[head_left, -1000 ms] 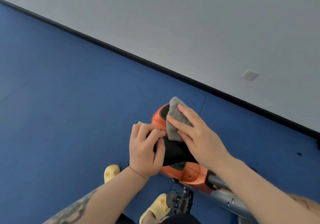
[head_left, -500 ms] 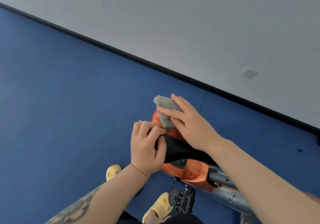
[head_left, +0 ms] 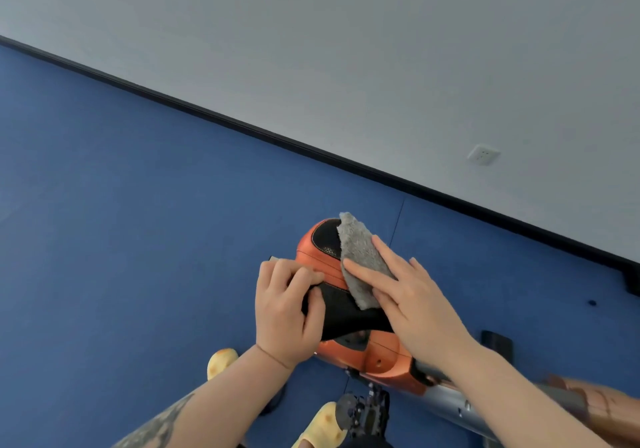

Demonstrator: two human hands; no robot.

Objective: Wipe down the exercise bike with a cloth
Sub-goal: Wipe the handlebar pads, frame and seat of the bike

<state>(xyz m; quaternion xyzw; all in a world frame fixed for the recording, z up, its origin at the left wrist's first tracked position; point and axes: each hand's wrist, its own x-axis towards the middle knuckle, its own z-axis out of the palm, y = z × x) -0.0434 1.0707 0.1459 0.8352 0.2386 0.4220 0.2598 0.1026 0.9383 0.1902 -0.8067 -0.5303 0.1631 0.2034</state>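
Right hand (head_left: 419,305) flat on grey cloth (head_left: 360,257) atop orange bike (head_left: 367,354), left hand (head_left: 287,312) gripping its edge, yellow slippers (head_left: 221,361) below.

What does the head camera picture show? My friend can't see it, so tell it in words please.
A person's right hand presses a grey cloth flat onto the orange and black exercise bike, while the left hand grips the bike's black part. Below are yellow slippers on a blue floor, beside a grey wall.
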